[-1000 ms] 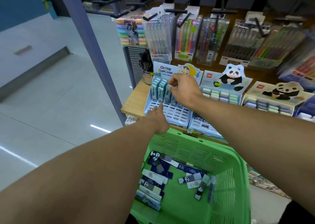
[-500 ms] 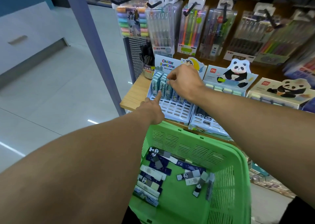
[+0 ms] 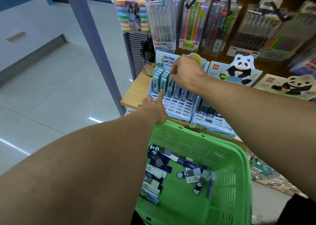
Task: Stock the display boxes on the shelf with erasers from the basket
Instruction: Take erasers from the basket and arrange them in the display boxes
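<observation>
Erasers [image 3: 159, 81] stand upright in the back rows of a white slotted box [image 3: 179, 107] on the wooden shelf [image 3: 136, 91]; loose ones [image 3: 158, 170] lie on the floor of the green basket [image 3: 227, 187] below. Left hand [image 3: 153, 109]: forefinger extended, its tip touching an upright eraser, other fingers curled. Right hand [image 3: 187, 73]: over the box, fingers bent down among the eraser tops; whether they pinch one cannot be told. Panda box [image 3: 212, 122] stands just right of the first. Pen packs [image 3: 191, 24] hang above.
</observation>
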